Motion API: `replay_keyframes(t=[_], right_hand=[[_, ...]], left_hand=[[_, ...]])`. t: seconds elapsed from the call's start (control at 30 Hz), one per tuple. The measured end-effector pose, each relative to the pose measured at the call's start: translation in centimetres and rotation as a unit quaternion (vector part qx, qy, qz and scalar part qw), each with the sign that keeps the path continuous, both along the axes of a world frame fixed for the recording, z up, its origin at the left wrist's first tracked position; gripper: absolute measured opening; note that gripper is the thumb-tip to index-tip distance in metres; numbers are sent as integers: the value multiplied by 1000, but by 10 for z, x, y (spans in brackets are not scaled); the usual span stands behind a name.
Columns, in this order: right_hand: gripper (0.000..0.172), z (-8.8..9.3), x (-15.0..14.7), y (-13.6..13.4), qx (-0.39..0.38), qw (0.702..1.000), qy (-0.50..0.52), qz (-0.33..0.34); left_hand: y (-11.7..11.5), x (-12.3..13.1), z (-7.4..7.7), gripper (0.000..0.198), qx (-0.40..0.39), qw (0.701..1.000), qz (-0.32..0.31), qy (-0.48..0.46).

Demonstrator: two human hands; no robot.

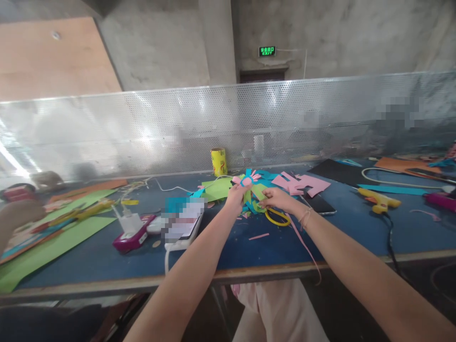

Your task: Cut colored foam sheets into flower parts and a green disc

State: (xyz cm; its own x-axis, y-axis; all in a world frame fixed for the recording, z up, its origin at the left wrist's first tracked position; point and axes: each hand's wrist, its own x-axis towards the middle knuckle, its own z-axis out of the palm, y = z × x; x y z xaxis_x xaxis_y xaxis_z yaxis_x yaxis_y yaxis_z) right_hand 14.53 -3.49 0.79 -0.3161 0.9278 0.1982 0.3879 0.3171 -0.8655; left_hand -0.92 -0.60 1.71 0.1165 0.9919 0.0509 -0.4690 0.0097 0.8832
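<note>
My left hand is closed on a small paper flower with pink petals and a blue centre, held just above the blue table. My right hand pinches a green paper piece joined to that flower. Under both hands lies a heap of blue and green paper scraps. Yellow-handled scissors rest on the table right below my right hand. A thin pink paper strip trails from near my right wrist over the table edge.
A yellow can stands by the perforated metal screen. Pink cut shapes, a dark phone and a yellow glue gun lie right. A white phone, a magenta power strip and green sheets lie left. Another person's hand shows far left.
</note>
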Motion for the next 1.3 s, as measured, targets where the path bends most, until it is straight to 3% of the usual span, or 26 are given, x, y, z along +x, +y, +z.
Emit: replay_keyframes(t=[0.2, 0.63, 0.9, 1.3], right_hand=[[39, -1, 2, 3, 3, 1000, 18, 2], [30, -1, 6, 6, 34, 999, -8, -13], [15, 4, 5, 0, 8, 1000, -10, 5], [19, 6, 5, -2, -8, 1000, -9, 3]], left_hand=[[0, -1, 0, 25, 0, 1000, 15, -2], [0, -2, -1, 21, 12, 1000, 2, 24], [3, -3, -5, 18, 21, 999, 9, 39], [9, -2, -7, 24, 18, 1000, 10, 4]])
